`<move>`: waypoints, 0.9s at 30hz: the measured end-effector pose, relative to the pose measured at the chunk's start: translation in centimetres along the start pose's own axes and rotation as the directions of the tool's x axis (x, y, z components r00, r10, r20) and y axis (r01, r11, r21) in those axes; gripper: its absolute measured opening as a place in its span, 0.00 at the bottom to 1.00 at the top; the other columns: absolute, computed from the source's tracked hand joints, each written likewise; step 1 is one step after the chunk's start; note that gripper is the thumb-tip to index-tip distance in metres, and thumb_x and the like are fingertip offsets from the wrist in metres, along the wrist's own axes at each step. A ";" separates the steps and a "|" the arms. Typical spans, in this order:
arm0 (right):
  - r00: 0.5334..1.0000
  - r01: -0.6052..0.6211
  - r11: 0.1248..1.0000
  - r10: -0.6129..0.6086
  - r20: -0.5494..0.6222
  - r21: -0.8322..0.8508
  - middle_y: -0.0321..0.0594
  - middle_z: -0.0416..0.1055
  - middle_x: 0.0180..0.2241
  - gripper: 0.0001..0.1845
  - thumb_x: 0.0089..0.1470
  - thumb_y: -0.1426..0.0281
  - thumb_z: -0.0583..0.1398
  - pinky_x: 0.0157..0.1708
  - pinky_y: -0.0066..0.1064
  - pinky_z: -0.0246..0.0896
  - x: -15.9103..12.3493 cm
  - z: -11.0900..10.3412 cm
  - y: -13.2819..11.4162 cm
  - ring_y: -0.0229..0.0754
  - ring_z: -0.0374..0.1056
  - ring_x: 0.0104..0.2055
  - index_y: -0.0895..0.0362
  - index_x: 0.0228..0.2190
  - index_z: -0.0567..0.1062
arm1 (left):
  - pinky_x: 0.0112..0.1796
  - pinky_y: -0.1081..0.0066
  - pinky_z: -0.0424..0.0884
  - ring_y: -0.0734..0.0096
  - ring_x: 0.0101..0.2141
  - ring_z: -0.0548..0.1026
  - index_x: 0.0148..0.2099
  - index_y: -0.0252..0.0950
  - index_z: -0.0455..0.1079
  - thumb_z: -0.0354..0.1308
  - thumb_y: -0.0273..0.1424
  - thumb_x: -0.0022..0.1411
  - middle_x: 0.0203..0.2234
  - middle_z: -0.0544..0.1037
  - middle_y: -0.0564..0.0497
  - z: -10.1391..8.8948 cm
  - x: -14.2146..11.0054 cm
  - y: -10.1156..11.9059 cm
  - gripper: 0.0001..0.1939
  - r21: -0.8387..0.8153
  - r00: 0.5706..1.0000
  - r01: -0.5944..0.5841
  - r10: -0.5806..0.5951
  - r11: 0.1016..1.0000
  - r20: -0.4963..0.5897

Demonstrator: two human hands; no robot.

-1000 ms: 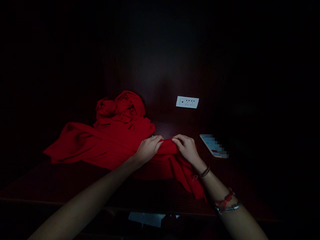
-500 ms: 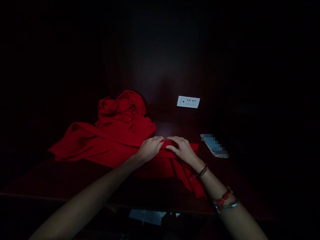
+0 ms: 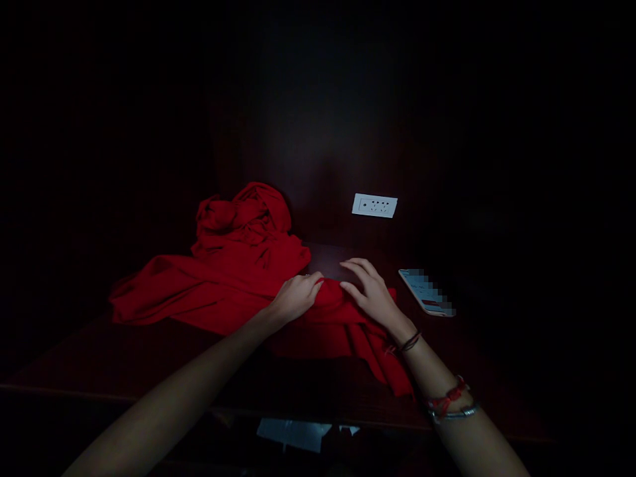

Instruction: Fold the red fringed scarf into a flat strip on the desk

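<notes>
A large red cloth [image 3: 223,285] lies spread and rumpled over the dark table, with a bunched heap at its far left part. My left hand [image 3: 298,296] is closed on a fold of it near the middle, thumb and fingers pinching the fabric. To the right, my right hand [image 3: 368,291] hovers at the cloth's right part with thumb and fingers apart. Nothing shows between those fingers. Whether its underside touches the fabric I cannot tell. Bracelets circle my right wrist and forearm.
A phone [image 3: 427,293] rests on the table right of the cloth. On the dark wall behind is a white socket plate [image 3: 374,205]. The table's front edge [image 3: 348,419] runs below my arms, and a pale sheet-like object [image 3: 293,434] shows beneath it.
My right hand has loosened from the cloth and moved slightly right and away, its fingers spreading. My left hand keeps its hold. The cloth's left end has drawn in a little to the right.
</notes>
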State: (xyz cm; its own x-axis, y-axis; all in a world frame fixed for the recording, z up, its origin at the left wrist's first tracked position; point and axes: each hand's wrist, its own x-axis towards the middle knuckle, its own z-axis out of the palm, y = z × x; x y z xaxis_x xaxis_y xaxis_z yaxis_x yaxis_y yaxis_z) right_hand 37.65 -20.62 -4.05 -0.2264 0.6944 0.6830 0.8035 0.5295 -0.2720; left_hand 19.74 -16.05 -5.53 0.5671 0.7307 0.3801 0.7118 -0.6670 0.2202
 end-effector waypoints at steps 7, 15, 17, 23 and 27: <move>0.992 0.026 0.999 -0.032 0.121 0.048 0.39 0.71 0.29 0.10 0.51 0.66 0.52 0.35 0.30 0.57 -0.1 1.2 -1.1 0.39 0.65 0.32 0.56 0.29 0.72 | 0.33 0.73 0.63 0.69 0.33 0.71 0.39 0.37 0.63 0.38 0.32 0.62 0.29 0.72 0.50 -0.1 -0.2 0.3 0.13 0.016 0.998 -0.052 0.052 0.999 0.023; 0.939 -0.333 0.918 0.342 -0.009 0.216 0.37 0.69 0.23 0.14 0.50 0.66 0.50 0.27 0.28 0.57 0.3 -0.2 1.6 0.40 0.64 0.27 0.59 0.22 0.70 | 0.33 0.73 0.62 0.68 0.32 0.70 0.37 0.36 0.62 0.37 0.30 0.61 0.29 0.72 0.49 -0.8 0.1 -0.5 0.13 0.080 0.996 -0.085 0.085 0.993 0.014; 0.945 -0.323 0.926 0.327 0.016 0.197 0.39 0.69 0.25 0.14 0.51 0.66 0.49 0.29 0.30 0.57 0.3 -0.3 1.8 0.41 0.65 0.29 0.59 0.24 0.71 | 0.32 0.73 0.62 0.68 0.31 0.71 0.37 0.36 0.62 0.36 0.31 0.61 0.28 0.72 0.49 -0.5 0.1 -0.5 0.13 0.092 0.996 -0.090 0.088 0.992 0.025; 0.996 0.052 0.999 -0.052 0.066 0.011 0.43 0.65 0.43 0.23 0.47 0.62 0.56 0.43 0.36 0.52 -0.2 0.3 -0.3 0.44 0.59 0.45 0.55 0.45 0.64 | 0.32 0.72 0.63 0.67 0.32 0.71 0.39 0.36 0.63 0.36 0.32 0.62 0.31 0.73 0.48 0.3 0.0 -0.2 0.14 0.083 0.992 -0.121 0.117 0.989 0.048; 0.989 0.077 0.997 -0.078 0.125 0.012 0.41 0.70 0.33 0.11 0.50 0.65 0.54 0.39 0.32 0.54 -0.3 1.2 -1.0 0.41 0.64 0.36 0.56 0.35 0.71 | 0.33 0.72 0.63 0.68 0.32 0.70 0.38 0.36 0.63 0.37 0.32 0.62 0.30 0.72 0.49 0.1 -0.1 0.1 0.14 0.053 0.992 -0.129 0.129 0.990 0.018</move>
State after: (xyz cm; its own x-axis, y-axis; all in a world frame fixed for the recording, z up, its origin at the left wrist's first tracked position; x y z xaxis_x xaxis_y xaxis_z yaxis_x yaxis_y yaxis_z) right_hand 36.25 -20.81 -4.83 -0.3550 0.7066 0.6121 0.7771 0.5870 -0.2270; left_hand 19.76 -16.18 -5.64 0.6614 0.6414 0.3889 0.6533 -0.7473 0.1215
